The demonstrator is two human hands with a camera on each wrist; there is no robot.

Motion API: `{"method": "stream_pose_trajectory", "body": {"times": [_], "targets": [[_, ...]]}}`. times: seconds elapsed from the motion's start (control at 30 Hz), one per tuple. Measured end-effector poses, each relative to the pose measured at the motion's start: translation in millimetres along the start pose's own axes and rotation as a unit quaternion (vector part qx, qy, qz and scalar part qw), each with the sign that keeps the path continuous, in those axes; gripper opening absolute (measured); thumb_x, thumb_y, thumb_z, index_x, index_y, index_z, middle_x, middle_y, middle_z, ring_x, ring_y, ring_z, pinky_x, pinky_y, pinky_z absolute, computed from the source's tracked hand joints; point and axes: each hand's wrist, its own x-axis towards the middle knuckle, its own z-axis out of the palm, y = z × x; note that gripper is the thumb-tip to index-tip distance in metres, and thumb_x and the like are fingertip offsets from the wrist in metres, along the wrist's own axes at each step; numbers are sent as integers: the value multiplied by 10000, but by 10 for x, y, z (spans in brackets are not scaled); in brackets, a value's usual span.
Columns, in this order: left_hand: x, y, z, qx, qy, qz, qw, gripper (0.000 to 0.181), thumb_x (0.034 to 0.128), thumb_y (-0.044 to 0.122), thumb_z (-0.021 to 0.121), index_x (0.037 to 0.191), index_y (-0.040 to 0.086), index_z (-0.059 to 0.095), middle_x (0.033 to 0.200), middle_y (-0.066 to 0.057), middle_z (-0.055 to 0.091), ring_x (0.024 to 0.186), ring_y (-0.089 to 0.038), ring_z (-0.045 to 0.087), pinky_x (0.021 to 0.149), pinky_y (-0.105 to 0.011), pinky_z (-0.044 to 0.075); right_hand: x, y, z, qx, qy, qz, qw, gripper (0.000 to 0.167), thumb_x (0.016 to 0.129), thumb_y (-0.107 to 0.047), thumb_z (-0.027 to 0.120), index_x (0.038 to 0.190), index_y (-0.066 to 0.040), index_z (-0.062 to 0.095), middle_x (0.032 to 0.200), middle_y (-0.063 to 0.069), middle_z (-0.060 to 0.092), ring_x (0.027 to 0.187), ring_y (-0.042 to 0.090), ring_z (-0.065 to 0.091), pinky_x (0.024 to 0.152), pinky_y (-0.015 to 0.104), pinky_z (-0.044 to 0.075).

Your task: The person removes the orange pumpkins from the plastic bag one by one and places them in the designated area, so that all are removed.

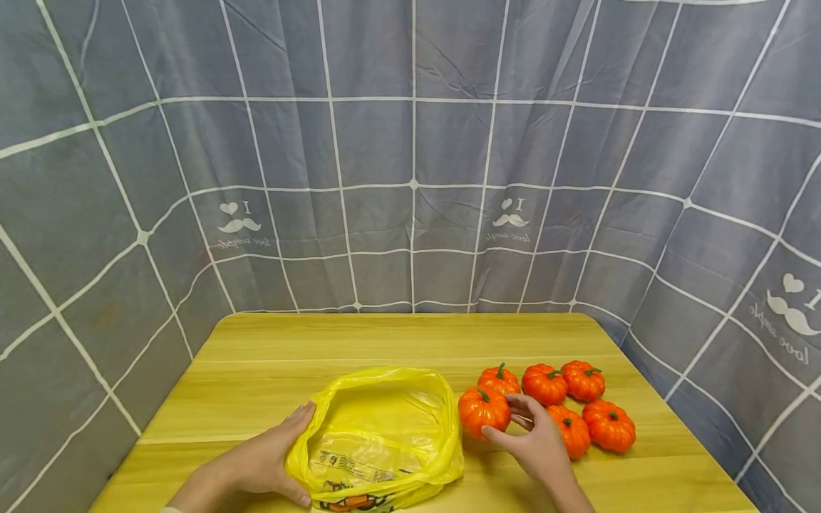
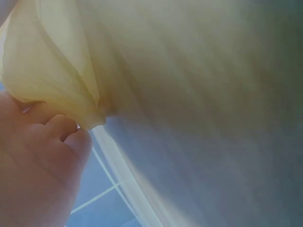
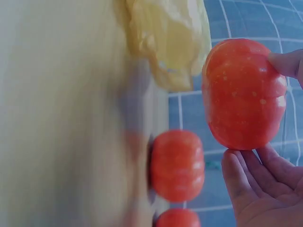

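A yellow plastic bag (image 1: 378, 427) lies on the table with its mouth spread wide, dark print showing at its near side. My left hand (image 1: 266, 456) holds the bag's left side, thumb near the front and fingers farther back. In the left wrist view the bent fingers (image 2: 57, 127) meet the thin plastic. Between thumb and fingertips, my right hand (image 1: 539, 434) grips a small orange toy pumpkin (image 1: 477, 415) just right of the bag. The right wrist view shows this pumpkin (image 3: 244, 97) raised off the table.
Several more orange pumpkins with green stems, one of them a pumpkin (image 1: 609, 426) at the far right, sit on the wooden table (image 1: 269, 363) around and beyond my right hand. A grey checked curtain (image 1: 378, 221) encloses the table's back and sides.
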Motion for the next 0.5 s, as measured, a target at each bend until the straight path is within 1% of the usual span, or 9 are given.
{"method": "stream_pose_trajectory", "body": {"times": [0.17, 0.43, 0.5], "targets": [[-1, 6, -6, -76, -54, -51, 9999, 1351, 689, 480, 889, 1570, -87, 35, 1613, -322, 16, 1471, -506, 58, 1078, -718, 164, -41, 117, -97, -238, 81, 341, 9991, 748, 714, -321, 929, 1302, -9, 588, 1310, 148, 610, 1155, 314, 619, 961, 390, 520], [4, 23, -6, -8, -39, -38, 10000, 1355, 682, 488, 890, 1566, -96, 46, 1613, -323, 32, 1473, -502, 71, 1080, -712, 186, -94, 167, -115, -556, 107, 464, 9973, 803, 697, -350, 935, 1291, 60, 582, 1279, 209, 626, 1149, 368, 621, 942, 431, 529], [7, 27, -6, -7, -45, -25, 10000, 1356, 681, 489, 890, 1567, -94, 45, 1614, -322, 31, 1473, -503, 69, 1079, -712, 184, -100, 173, -116, -614, 99, 568, 9964, 826, 689, -350, 939, 1296, 77, 574, 1282, 234, 621, 1159, 386, 614, 946, 434, 526]]}}
